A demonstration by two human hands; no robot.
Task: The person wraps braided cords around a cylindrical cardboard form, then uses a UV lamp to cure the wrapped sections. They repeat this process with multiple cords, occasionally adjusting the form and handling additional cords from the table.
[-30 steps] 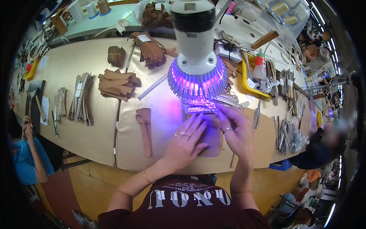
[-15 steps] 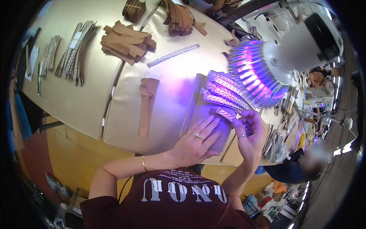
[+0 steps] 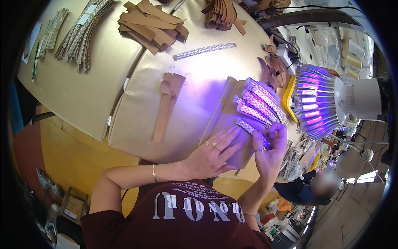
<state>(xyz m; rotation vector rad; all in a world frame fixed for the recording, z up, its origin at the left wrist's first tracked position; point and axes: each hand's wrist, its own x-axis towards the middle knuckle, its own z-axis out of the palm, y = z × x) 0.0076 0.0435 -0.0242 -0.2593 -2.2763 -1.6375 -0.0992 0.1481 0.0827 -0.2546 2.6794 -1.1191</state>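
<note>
My right hand pinches a short braided strip between thumb and fingers; its lower part is hidden by the hand. My left hand, wearing rings, lies flat with fingers stretched on a brown board, its fingertips close to the strip. Beyond the right hand, several woven strips lie fanned side by side on the board, lit purple. To the right hangs a finned lamp glowing pink and violet. Left of the board lies a folded tan leather strap.
A single braided strip lies farther back on the padded table. Around it are piles of tan leather strips, a tied braided bundle and leather scraps. Another person is at the right.
The whole view has shifted, so the lamp appears farther right and uncovers more of the fanned strips and the scraps. More of the pinched strip shows; the left hand stays flat.
</note>
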